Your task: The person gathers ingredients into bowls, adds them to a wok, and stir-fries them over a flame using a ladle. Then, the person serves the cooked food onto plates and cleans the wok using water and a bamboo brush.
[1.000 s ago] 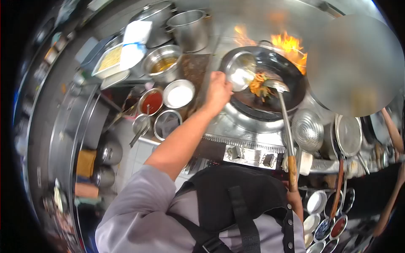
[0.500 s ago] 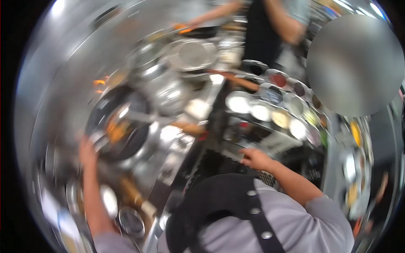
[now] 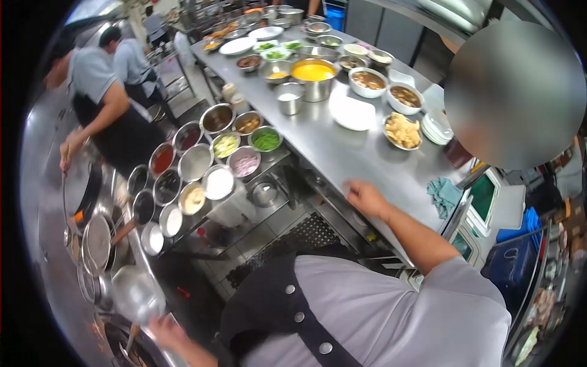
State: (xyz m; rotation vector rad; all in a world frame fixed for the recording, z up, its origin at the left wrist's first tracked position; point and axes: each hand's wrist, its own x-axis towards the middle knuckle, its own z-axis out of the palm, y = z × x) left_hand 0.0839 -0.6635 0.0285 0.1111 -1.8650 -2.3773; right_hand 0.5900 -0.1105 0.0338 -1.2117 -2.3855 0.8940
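Note:
My left hand (image 3: 168, 331) is smeared by motion at the lower left, beside the stove edge. Just below and left of it is a dark wok (image 3: 116, 333), with a wooden-handled utensil (image 3: 132, 335) leaning in it. A metal strainer-like bowl (image 3: 137, 295) lies just above that hand. My right hand (image 3: 365, 197), fingers curled in, hovers by the near edge of the steel table (image 3: 318, 137). Nothing shows in its fingers. Closest to it on the table are a stack of white plates (image 3: 353, 114) and a bowl of fried pieces (image 3: 402, 131).
Several seasoning containers (image 3: 195, 162) stand between stove and table. A pot of yellow liquid (image 3: 313, 76) and two soup bowls (image 3: 368, 82) sit on the table, with a teal cloth (image 3: 445, 196) at right. A co-worker (image 3: 104, 104) works at the stove upper left.
The view has swung from the stove toward the table on the right. My left hand has come away from the wok's side. My right hand is now by the table edge.

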